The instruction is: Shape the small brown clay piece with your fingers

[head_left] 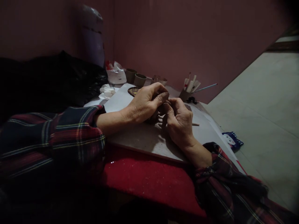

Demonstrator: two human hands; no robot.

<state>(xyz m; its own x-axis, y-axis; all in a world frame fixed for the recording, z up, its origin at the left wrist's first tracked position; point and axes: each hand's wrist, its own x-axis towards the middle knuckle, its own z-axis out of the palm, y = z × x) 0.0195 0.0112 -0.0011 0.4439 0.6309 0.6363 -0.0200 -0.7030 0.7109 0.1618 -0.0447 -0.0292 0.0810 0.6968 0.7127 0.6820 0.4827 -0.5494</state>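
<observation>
Brown object between the hands

Dark piece matt, clay-like, mostly hidden; sleeves of soft plaid cloth, matt; black bag thin plastic, wrinkled, faintly glossy; crumpled tissue, paper, matt; board smooth, low sheen; red surface slightly glossy, flecked; 2 cups matt, material unclear; flat sticks wood-like; wall smooth, matt; floor tiles smooth, faint sheen.

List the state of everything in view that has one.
Left hand: fingers bent, grip hidden
Right hand: fingers curled, grip hidden
Dark piece: partly covered by left hand
Grey cups: upright
Stick holder: upright, holding sticks
White tissue: crumpled
Black plastic: crinkled
</observation>
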